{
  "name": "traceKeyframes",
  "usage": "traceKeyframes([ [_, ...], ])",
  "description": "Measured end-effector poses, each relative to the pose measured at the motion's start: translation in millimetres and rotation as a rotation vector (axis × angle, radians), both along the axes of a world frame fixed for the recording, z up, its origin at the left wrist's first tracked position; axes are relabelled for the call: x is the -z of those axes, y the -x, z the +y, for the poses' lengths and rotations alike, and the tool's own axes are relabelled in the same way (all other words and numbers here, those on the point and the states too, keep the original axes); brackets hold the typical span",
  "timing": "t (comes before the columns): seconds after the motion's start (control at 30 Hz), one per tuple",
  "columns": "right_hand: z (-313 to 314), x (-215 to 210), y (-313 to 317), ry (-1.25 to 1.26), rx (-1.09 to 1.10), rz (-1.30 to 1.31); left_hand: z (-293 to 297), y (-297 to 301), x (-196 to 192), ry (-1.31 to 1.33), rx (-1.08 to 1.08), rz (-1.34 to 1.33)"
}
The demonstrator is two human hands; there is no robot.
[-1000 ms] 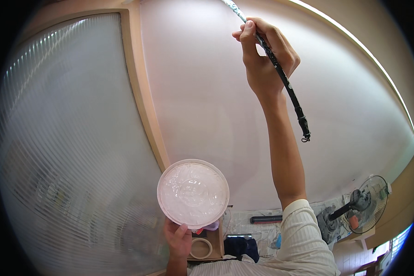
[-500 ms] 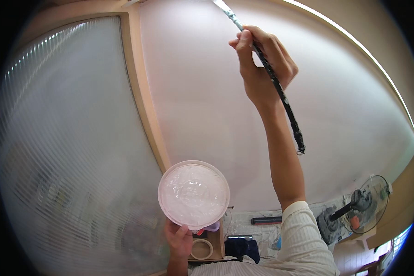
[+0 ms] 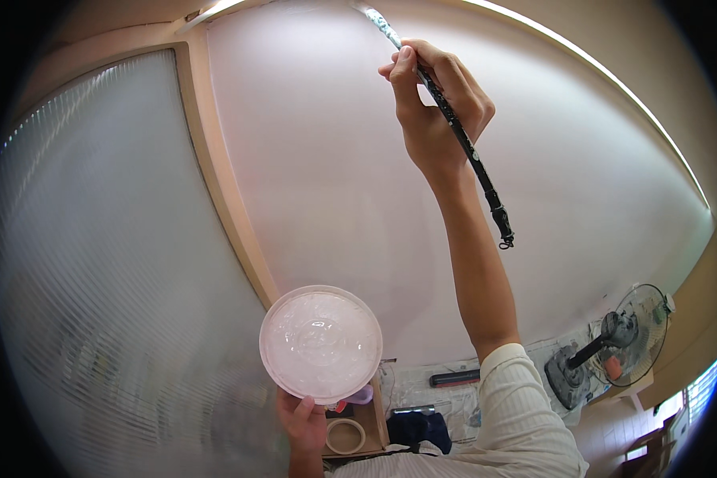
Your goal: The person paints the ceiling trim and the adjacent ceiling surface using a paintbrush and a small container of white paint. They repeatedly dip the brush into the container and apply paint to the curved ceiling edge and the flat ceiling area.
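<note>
My right hand [image 3: 446, 111] is raised high and pinches a long, thin paintbrush [image 3: 481, 171] with a paint-spotted black handle and a hooked end. Its pale, paint-smeared head reaches the top of the white wall [image 3: 334, 183], where bristle contact is hard to make out. Low down, my left hand [image 3: 304, 424] grips the near rim of a round, shallow plastic lid [image 3: 321, 344]. Wet, pinkish-white paint coats the lid's face. Part of the fingers is hidden beneath it.
At left stands a ribbed glass panel [image 3: 111, 239] in a wooden frame [image 3: 225, 191]. Below are a box with a tape roll [image 3: 346, 436], a dark blue cloth [image 3: 419, 430] and a covered ledge. A fan [image 3: 613, 338] stands at right. A light strip [image 3: 605, 80] runs along the wall's top.
The wall and surroundings have shifted a little in view. Both hands, with the brush and the lid, sit slightly further left; the brush head remains at the wall's top.
</note>
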State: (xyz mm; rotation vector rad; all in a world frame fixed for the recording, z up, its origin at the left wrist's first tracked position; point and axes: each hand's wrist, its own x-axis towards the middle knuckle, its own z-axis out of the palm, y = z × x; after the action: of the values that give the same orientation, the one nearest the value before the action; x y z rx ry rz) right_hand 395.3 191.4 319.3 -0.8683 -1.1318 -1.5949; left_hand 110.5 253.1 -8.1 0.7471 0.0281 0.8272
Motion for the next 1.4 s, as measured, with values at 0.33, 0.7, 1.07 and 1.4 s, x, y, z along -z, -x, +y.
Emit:
traceKeyframes([
  [0.33, -11.8, 9.6, 5.5, -0.012, -0.062, 0.014, -4.7, -0.4, -3.7, -0.008, -0.01, -0.017],
  [0.7, 7.1, 1.0, 7.0, -0.014, -0.049, 0.0, -8.2, 1.1, -8.3, 0.008, -0.04, -0.038],
  [1.07, -1.7, 0.7, 5.7, -0.022, -0.07, 0.039, -6.2, 2.0, -10.0, -0.002, -0.018, -0.007],
  [1.4, 5.4, 0.9, 8.2, 0.013, -0.08, 0.008, -5.5, 1.6, -9.5, -0.013, -0.018, -0.007],
])
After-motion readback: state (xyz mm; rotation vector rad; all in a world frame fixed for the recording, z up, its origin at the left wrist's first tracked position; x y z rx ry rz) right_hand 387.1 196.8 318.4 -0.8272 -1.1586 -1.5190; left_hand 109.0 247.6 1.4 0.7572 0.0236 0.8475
